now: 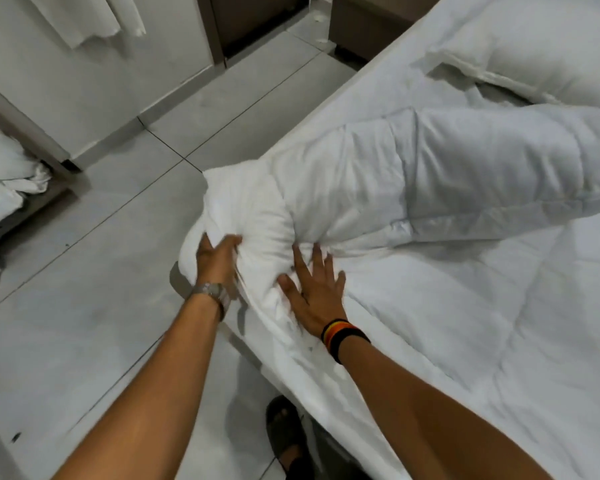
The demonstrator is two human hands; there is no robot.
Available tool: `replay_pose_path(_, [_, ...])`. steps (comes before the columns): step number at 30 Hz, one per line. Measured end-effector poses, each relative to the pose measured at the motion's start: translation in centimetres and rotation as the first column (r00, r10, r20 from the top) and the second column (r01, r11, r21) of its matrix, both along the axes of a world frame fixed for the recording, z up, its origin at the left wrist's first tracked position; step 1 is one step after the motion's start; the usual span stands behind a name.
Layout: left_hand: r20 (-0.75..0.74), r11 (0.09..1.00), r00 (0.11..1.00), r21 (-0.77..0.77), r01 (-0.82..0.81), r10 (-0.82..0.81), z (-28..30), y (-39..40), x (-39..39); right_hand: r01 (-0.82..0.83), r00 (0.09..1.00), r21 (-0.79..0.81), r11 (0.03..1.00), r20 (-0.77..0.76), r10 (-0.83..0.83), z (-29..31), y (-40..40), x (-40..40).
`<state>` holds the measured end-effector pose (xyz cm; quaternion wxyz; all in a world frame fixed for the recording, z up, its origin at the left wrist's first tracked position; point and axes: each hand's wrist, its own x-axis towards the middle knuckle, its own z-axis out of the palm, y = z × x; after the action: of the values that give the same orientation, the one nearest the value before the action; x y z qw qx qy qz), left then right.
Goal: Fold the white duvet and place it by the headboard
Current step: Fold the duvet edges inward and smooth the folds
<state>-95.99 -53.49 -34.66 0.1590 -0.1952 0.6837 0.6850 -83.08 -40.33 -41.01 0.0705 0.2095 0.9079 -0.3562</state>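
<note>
The white quilted duvet (457,306) covers the bed, and one part of it is rolled over into a thick fold (412,174) that runs from the bed's left edge toward the upper right. My left hand (217,259), with a metal watch on the wrist, clutches the bunched end of this fold where it hangs over the bed's edge. My right hand (314,292), with a striped wristband, lies flat with spread fingers on the duvet just under the fold. A white pillow (547,57) lies at the top right, beyond the fold.
Grey tiled floor (94,258) spreads to the left of the bed. A heap of white linen (4,188) sits at the far left on a low shelf. White cloth hangs at the top left. My sandalled foot (284,431) stands by the bed's edge.
</note>
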Motion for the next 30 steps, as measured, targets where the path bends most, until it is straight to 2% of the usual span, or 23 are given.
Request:
replay_pose_path(1, [0.033, 0.998, 0.999, -0.053, 0.022, -0.021, -1.3, -0.4, 0.3, -0.011, 0.999, 0.006, 1.0, 0.031, 0.01, -0.6, 0.0, 0.0])
replay_pose_path(3, [0.037, 0.993, 0.999, -0.117, 0.029, -0.025, -3.1, -0.6, 0.4, 0.017, 1.0, -0.023, 1.0, -0.015, -0.018, -0.6, 0.0, -0.3])
replay_pose_path(4, [-0.012, 0.987, 1.0, -0.156, 0.027, -0.029, -3.2, -0.4, 0.5, 0.062, 0.994, -0.033, 0.998, -0.085, -0.065, -0.3, 0.2, -0.4])
replay_pose_path(6, [-0.221, 0.928, 0.972, -0.372, -0.01, -0.078, -2.7, 0.7, 1.0, 0.174, 0.946, 0.007, 0.985, -0.279, -0.166, 0.3, 1.0, -0.7])
replay_pose_path(8, [-0.451, 0.787, 0.858, -0.61, -0.097, -0.244, -1.8, 2.5, 1.5, 0.278, 0.866, 0.052, 0.959, -0.446, -0.227, 1.1, 2.4, -1.2])
replay_pose_path(11, [-0.55, 0.667, 0.666, -0.738, -0.105, -0.504, -0.9, 5.9, 1.5, 0.364, 0.806, 0.124, 0.923, -0.538, -0.246, 2.3, 5.8, -2.8])
replay_pose_path(13, [-0.516, 0.603, 0.553, -0.797, -0.029, -0.655, -1.4, 8.5, 1.4, 0.4, 0.829, 0.189, 0.897, -0.491, -0.267, 2.5, 8.9, -3.9])
replay_pose_path(15, [-0.415, 0.486, 0.474, -0.873, 0.032, -0.777, -3.1, 10.5, 1.2, 0.354, 0.914, 0.297, 0.887, -0.312, -0.261, 1.9, 12.4, -4.4])
replay_pose_path(17, [-0.289, 0.367, 0.479, -0.927, 0.075, -0.829, -6.2, 10.8, 0.7, 0.09, 0.995, 0.425, 0.9, 0.004, -0.101, 0.8, 14.9, -4.4])
replay_pose_path(18, [-0.233, 0.315, 0.489, -0.945, 0.091, -0.841, -7.9, 10.2, 0.3, -0.05, 0.99, 0.424, 0.904, 0.141, -0.011, 0.4, 15.8, -4.5])
replay_pose_path(19, [-0.185, 0.27, 0.49, -0.957, 0.107, -0.852, -9.5, 9.4, 0.0, -0.123, 0.979, 0.391, 0.912, 0.2, 0.046, 0.5, 16.3, -4.5])
replay_pose_path(20, [-0.149, 0.234, 0.487, -0.965, 0.119, -0.861, -10.7, 8.7, -0.3, -0.131, 0.981, 0.364, 0.922, 0.181, 0.068, 0.8, 16.7, -4.6])
replay_pose_path(21, [-0.131, 0.217, 0.491, -0.969, 0.122, -0.861, -11.3, 7.9, -0.4, -0.096, 0.993, 0.357, 0.929, 0.098, 0.065, 1.5, 16.9, -4.6])
replay_pose_path(23, [-0.154, 0.238, 0.525, -0.966, 0.097, -0.837, -10.6, 8.6, 0.2, 0.067, 0.982, 0.355, 0.932, -0.191, 0.002, 3.2, 18.0, -3.7])
replay_pose_path(25, [-0.242, 0.323, 0.509, -0.943, 0.075, -0.826, -8.8, 11.3, 2.1, 0.227, 0.883, 0.397, 0.889, -0.468, -0.017, 4.9, 20.4, -2.2])
replay_pose_path(27, [-0.322, 0.374, 0.367, -0.924, 0.08, -0.873, -7.3, 14.8, 5.0, 0.349, 0.793, 0.44, 0.827, -0.609, -0.011, 6.3, 23.4, -0.9])
replay_pose_path(29, [-0.306, 0.333, 0.19, -0.935, 0.125, -0.933, -7.1, 19.0, 8.2, 0.443, 0.762, 0.479, 0.758, -0.646, -0.037, 8.2, 27.0, -0.9])
replay_pose_path(30, [-0.281, 0.3, 0.134, -0.942, 0.15, -0.95, -7.4, 20.9, 9.5, 0.48, 0.762, 0.504, 0.718, -0.645, -0.057, 9.2, 28.9, -1.4])
